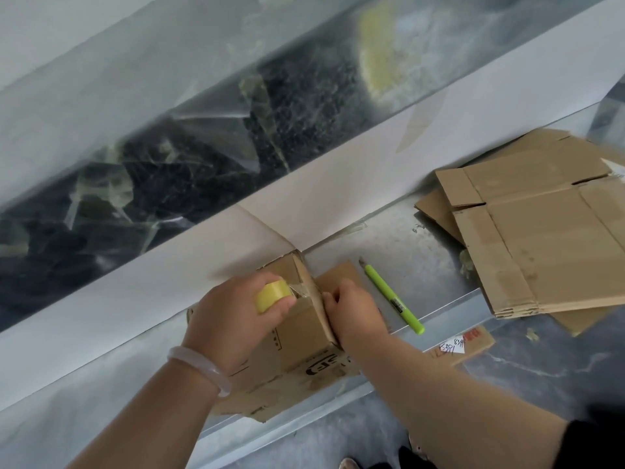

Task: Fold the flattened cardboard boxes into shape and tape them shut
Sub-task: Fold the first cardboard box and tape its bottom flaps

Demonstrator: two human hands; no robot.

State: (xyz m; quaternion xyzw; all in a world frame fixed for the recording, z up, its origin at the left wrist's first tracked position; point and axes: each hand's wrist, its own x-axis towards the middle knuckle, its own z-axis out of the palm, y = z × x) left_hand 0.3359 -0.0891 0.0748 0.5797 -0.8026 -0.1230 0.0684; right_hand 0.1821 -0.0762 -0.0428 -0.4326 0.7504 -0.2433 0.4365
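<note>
Right of your hands on the metal bench [422, 238], green utility knife [394, 296], flattened cardboard boxes [541, 238] stacked beyond, your left hand [233, 316] gripping yellow tape roll [273, 294] against the folded box [304, 330], right hand [355, 313] fingers curled, pinching its seam flap.

Soft, even daylight; faint shadows. Motion blur smears the plastic-wrapped glass panel [203, 130] toward 11 o'clock; wide-angle edges bend.
</note>
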